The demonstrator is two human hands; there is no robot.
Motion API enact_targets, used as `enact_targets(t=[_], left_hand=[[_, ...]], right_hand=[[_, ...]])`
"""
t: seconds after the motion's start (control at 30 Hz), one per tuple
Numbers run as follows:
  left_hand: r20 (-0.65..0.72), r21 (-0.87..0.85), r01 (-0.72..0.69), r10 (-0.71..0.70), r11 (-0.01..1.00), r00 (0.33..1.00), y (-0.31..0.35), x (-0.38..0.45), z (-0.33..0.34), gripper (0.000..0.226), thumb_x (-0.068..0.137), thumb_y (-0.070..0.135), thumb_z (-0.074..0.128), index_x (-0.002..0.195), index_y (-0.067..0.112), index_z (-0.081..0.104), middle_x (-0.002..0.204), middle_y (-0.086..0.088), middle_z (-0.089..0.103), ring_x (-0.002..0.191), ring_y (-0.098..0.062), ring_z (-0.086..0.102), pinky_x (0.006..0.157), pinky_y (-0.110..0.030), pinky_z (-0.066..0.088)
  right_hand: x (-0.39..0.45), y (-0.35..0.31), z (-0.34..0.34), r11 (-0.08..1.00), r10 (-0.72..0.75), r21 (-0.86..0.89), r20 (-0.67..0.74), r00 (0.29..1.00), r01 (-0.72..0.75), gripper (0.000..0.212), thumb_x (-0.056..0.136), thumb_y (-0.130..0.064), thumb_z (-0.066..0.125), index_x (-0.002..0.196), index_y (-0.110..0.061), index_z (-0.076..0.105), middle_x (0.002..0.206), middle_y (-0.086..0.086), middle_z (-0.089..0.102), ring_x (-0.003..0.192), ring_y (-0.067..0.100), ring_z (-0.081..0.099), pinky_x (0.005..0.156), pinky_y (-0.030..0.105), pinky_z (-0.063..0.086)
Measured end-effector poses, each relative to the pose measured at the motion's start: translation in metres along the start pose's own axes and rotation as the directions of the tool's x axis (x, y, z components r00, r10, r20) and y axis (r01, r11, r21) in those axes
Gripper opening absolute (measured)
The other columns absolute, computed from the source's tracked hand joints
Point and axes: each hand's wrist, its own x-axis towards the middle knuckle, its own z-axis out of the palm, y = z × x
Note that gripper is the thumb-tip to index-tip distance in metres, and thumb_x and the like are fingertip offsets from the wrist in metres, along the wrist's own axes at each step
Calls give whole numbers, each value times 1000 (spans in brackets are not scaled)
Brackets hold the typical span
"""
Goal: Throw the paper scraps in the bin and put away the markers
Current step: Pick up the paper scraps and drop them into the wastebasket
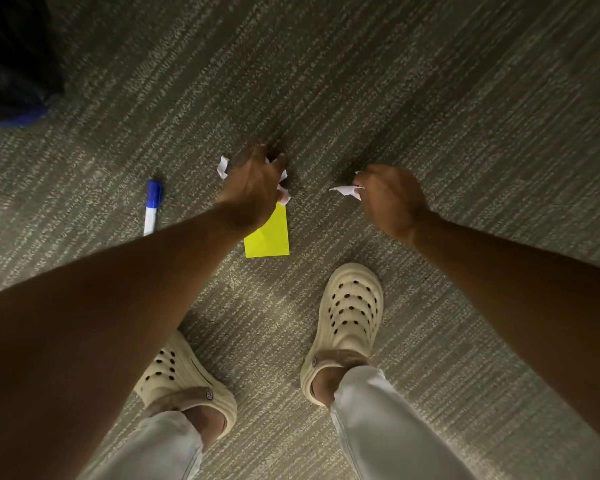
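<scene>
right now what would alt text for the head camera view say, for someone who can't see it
Looking down at grey carpet, a person's left hand and right hand each grip white paper scraps. A yellow paper lies just below the left hand, a blue-capped marker to its left, cream clogs below.

The scene is dim and warm-toned, brightest on the carpet around the yellow note, which stands out vividly. Beyond that note, toward every edge, the view darkens into vignette, deepest at the far left corner. Soft shadows fall just beyond both hands. The forearms bulge with wide-angle distortion. Carpet texture looks slightly soft.
</scene>
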Motion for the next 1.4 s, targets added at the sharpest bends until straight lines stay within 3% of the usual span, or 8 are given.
enact_targets(t=[0.17, 0.33, 0.5, 0.67, 0.97, 1.1, 1.23, 1.4], left_hand=[[-48, 330, -139, 164, 934, 985, 8, -9, 12, 58, 92, 43, 51, 134, 3, 46, 138, -26, 46, 126, -43, 40, 103, -45, 26], [-47, 475, -152, 198, 867, 979, 11, -16, 17, 63, 86, 43, 59, 134, 5, 47, 136, -21, 51, 128, -37, 44, 104, -38, 39], [55, 350, -110, 96, 930, 994, 9, -11, 19, 41, 97, 10, 43, 138, 3, 41, 145, -25, 37, 134, -41, 34, 104, -49, 36], [3, 233, -92, 94, 968, 996, 7, -6, 11, 22, 90, -1, 46, 102, 6, 63, 106, -16, 62, 106, -34, 54, 84, -46, 47], [-190, 231, -19, 64, 973, 980, -6, -7, 16, 13, 80, 24, 67, 86, 17, 76, 114, -16, 50, 109, -37, 44, 92, -47, 38], [-121, 200, -1, 26, 980, 992, -5, -6, 16, 17, 87, 19, 58, 93, 13, 73, 121, -16, 53, 110, -37, 48, 80, -43, 45], [-103, 164, -30, 47, 986, 994, -3, -4, 12, 23, 89, 5, 48, 94, 0, 70, 102, -19, 62, 102, -38, 56, 80, -43, 46], [-27, 196, -54, 60, 979, 998, -4, -3, 7, 28, 87, 1, 45, 98, 2, 70, 98, -22, 68, 90, -40, 63, 71, -37, 46]], right_hand=[[3, -5, 0, 1000, -1, 0, -9, 1000, 1, 11, 90, -11, 63, 100, -6, 66, 99, 13, 67, 86, 29, 65, 66, 32, 51], [3, -9, 2, 1000, 1, -3, -17, 1000, -1, 14, 91, -14, 61, 103, -7, 66, 101, 12, 66, 88, 28, 65, 70, 35, 55], [8, -11, 5, 1000, 19, -1, -34, 999, -19, 14, 92, -14, 60, 103, -7, 67, 101, 12, 67, 86, 28, 66, 67, 29, 50], [10, -14, 3, 1000, 7, -2, -32, 999, -7, 16, 92, -14, 61, 105, -6, 67, 102, 12, 67, 87, 27, 66, 68, 29, 50], [13, -18, 2, 1000, -10, 20, -50, 999, 11, 19, 90, -11, 63, 108, -5, 66, 103, 13, 68, 86, 27, 67, 70, 30, 54], [14, -20, 1, 1000, -11, 20, -51, 999, 12, 18, 89, -11, 64, 107, -5, 67, 102, 13, 68, 84, 27, 68, 68, 30, 54], [16, -23, 0, 1000, -22, 21, -43, 999, 23, 20, 90, -11, 64, 108, -5, 67, 103, 13, 68, 86, 28, 68, 70, 31, 55], [16, -24, -3, 999, -28, 24, -32, 999, 29, 22, 90, -10, 62, 112, -5, 66, 107, 13, 68, 89, 26, 68, 74, 32, 57]])
